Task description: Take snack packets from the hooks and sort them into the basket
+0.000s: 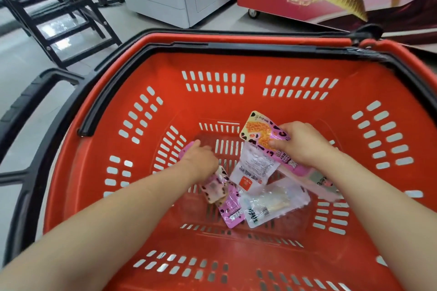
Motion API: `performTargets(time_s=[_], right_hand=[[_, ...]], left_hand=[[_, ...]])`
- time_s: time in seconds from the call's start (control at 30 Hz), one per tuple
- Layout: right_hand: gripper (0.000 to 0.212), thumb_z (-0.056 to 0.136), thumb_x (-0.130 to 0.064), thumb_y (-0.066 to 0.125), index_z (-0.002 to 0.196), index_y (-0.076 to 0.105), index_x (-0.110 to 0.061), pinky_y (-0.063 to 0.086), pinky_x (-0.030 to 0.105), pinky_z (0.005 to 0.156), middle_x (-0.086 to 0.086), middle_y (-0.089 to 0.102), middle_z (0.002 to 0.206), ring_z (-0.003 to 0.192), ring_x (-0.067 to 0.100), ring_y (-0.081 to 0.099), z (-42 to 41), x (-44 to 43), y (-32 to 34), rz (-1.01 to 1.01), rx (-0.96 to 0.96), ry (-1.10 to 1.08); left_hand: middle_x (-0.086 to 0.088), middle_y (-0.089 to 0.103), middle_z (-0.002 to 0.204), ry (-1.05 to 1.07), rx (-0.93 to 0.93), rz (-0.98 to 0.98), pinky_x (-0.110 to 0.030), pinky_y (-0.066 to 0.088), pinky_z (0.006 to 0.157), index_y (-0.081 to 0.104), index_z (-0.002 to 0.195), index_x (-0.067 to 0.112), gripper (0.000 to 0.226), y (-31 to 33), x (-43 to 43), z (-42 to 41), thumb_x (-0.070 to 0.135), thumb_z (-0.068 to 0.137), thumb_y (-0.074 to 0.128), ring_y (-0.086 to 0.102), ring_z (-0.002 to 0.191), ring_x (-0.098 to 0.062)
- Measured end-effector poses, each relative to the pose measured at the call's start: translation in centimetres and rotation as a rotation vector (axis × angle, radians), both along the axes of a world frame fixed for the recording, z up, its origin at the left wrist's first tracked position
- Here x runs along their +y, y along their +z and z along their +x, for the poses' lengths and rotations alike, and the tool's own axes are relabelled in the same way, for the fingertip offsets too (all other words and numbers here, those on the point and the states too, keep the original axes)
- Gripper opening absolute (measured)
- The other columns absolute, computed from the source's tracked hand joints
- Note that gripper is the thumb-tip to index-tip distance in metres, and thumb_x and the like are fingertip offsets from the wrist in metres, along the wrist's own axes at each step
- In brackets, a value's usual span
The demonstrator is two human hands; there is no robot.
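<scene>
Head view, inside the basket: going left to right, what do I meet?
left hand → pink leopard-print packet → white packet → right hand, its grip on the orange-and-pink packet. The clear packet is left out: it overlaps the white one.

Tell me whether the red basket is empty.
Not empty: packets lie on the basket floor, and the left hand and right hand each grip another packet.

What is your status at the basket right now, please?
Right hand pinches leopard-print packet over loose packets. Left hand holds second pink packet low in red basket. Nothing in the way.
</scene>
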State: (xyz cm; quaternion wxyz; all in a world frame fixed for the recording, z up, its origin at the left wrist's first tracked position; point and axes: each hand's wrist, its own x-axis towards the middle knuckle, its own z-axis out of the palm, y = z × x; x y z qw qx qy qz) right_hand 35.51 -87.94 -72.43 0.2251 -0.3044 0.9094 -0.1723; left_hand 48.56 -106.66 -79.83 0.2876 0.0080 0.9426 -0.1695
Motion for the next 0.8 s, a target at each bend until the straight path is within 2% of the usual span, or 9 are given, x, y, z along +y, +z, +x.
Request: performTargets(time_s=[0.1,0.17,0.23,0.33,0.4,0.47,0.6,0.73,0.8], right_hand=[[0.031,0.088,-0.044,0.065,0.093,0.065,-0.014,0.045,0.029,0.058,0.003,0.065,0.078,0.066,0.017,0.059,-0.3,-0.9,2.6,0.043,0.096,0.126],[0.036,0.085,-0.047,0.067,0.071,0.057,-0.015,0.037,0.027,0.05,0.0,0.056,0.063,0.053,0.015,0.048,-0.4,-1.4,4.3,0.035,0.113,0.176],[0.037,0.083,-0.045,0.069,0.066,0.052,-0.018,0.035,0.028,0.051,-0.002,0.053,0.062,0.055,0.015,0.047,-0.7,-1.8,5.7,-0.022,0.104,0.199],[0.026,0.083,-0.041,0.071,0.075,0.062,-0.017,0.047,0.033,0.059,0.003,0.066,0.075,0.069,0.027,0.06,-1.5,-2.2,7.5,-0.253,0.049,0.128],[0.018,0.083,-0.034,0.073,0.083,0.069,-0.016,0.055,0.043,0.073,0.004,0.073,0.082,0.078,0.028,0.068,-2.2,-2.4,8.6,-0.481,-0.04,0.053],[0.011,0.085,-0.024,0.072,0.092,0.072,-0.016,0.055,0.046,0.085,0.0,0.075,0.088,0.084,0.021,0.071,-2.4,-2.4,9.5,-0.675,-0.156,-0.041],[0.004,0.084,-0.013,0.069,0.087,0.07,-0.016,0.052,0.059,0.089,0.002,0.074,0.082,0.082,0.024,0.069,-1.8,-2.1,12.9,-1.021,-0.496,-0.334],[0.018,0.085,-0.012,0.068,0.103,0.067,-0.011,0.045,0.067,0.093,0.008,0.072,0.095,0.098,0.032,0.066,-0.8,-1.8,19.2,-1.124,-0.649,-0.57],[0.046,0.084,-0.013,0.072,0.127,0.057,-0.02,0.044,0.062,0.099,0.008,0.067,0.118,0.112,0.028,0.063,0.1,-1.7,23.6,-1.122,-0.587,-0.557]], left_hand=[[0.01,0.054,0.073,0.137,-0.009,0.238,-0.042,0.031,0.092,0.053,0.07,0.024,0.028,3.9,0.7,-2.1,0.042,0.08,0.072,0.052,0.092,-0.019],[0.013,0.05,0.066,0.181,0.003,0.296,-0.039,0.03,0.085,0.053,0.067,0.023,0.034,5.8,0.8,-2.6,0.047,0.075,0.076,0.05,0.085,-0.016],[0.014,0.051,0.064,0.249,0.055,0.39,-0.037,0.03,0.082,0.053,0.065,0.024,0.036,7.1,0.4,-2.3,0.048,0.072,0.078,0.05,0.082,-0.014],[0.006,0.068,0.07,0.471,0.112,0.661,-0.038,0.047,0.081,0.062,0.069,0.017,0.03,9.4,-0.9,-1.6,0.04,0.071,0.082,0.062,0.077,-0.017],[-0.001,0.074,0.075,0.604,0.182,0.87,-0.04,0.057,0.074,0.069,0.078,0.013,0.023,11.3,-1.7,-1.5,0.031,0.071,0.084,0.07,0.074,-0.018],[-0.002,0.074,0.075,0.67,0.312,1.05,-0.036,0.059,0.068,0.071,0.081,0.011,0.02,13.4,-2.1,-1.4,0.023,0.072,0.083,0.071,0.071,-0.018],[-0.007,0.075,0.078,0.925,0.658,1.511,-0.035,0.06,0.065,0.071,0.081,0.011,0.016,18.4,-0.7,-0.1,0.017,0.069,0.078,0.073,0.07,-0.022],[-0.007,0.075,0.082,1.183,0.876,1.936,-0.031,0.058,0.064,0.067,0.094,0.007,0.027,25.3,2.9,1.5,0.014,0.069,0.068,0.071,0.069,-0.017],[-0.007,0.074,0.087,1.255,0.938,2.008,-0.034,0.059,0.065,0.062,0.104,0.009,0.032,30.3,4.2,2.4,0.012,0.072,0.065,0.071,0.072,-0.018]])
